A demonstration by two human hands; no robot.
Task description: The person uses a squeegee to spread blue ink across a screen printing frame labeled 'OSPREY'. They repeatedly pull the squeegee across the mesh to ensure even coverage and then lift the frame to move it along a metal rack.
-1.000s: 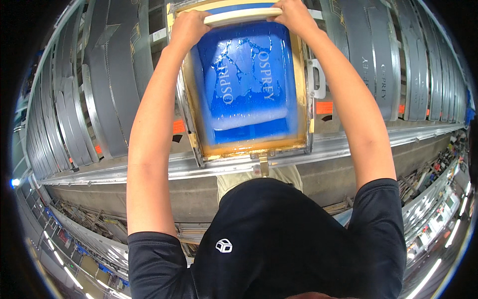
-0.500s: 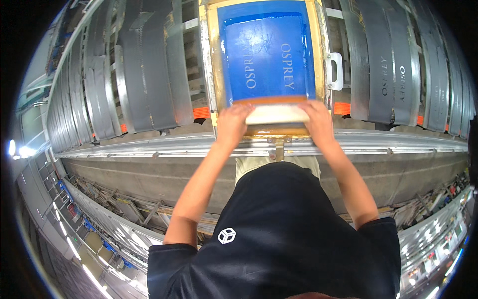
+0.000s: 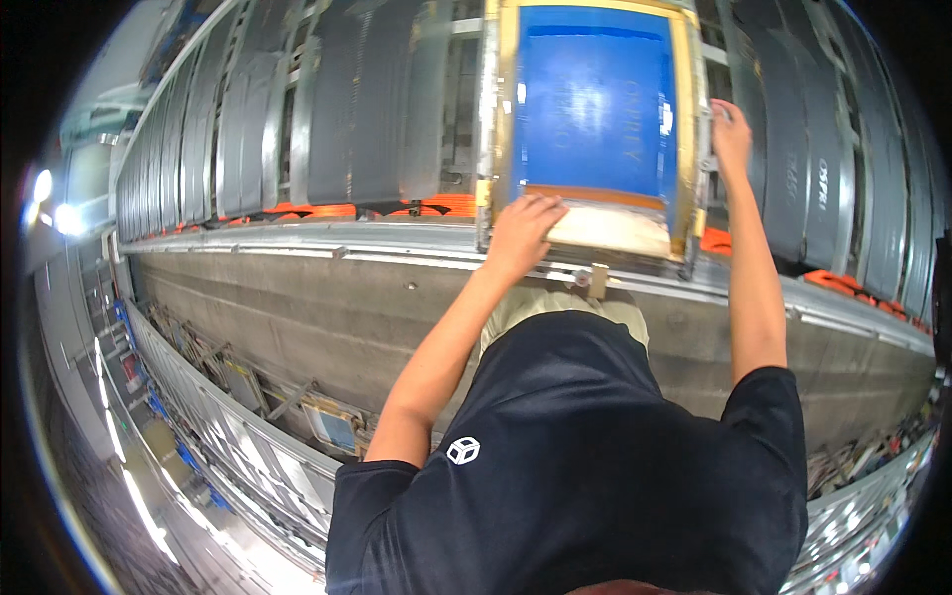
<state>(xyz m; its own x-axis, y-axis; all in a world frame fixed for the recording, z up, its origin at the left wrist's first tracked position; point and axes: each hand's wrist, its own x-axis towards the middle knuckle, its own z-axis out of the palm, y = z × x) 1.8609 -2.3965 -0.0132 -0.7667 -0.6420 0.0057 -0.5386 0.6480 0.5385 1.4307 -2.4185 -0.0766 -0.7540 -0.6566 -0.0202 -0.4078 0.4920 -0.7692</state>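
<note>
A screen-printing frame (image 3: 508, 109) with yellowish edges and a blue mesh (image 3: 595, 149) lies before me, pale lettering showing in the mesh. Across its near end rests a squeegee (image 3: 615, 228) with a pale wooden grip and an orange-brown blade. My left hand (image 3: 526, 233) is closed over the squeegee's left end. At the frame's right side, my right hand (image 3: 732, 139) has its fingers curled round the side handle, which it mostly hides.
Dark grey fabric panels (image 3: 362, 109) lie on long boards to the left, and more lettered panels (image 3: 793, 149) lie to the right. A metal rail (image 3: 416, 243) runs along the near edge, with orange strips (image 3: 446, 205) beside it. Concrete floor (image 3: 297, 297) lies below.
My right hand has left the squeegee and moved right to the frame's handle. My left hand stays on the squeegee. The frame now appears further right in view.
</note>
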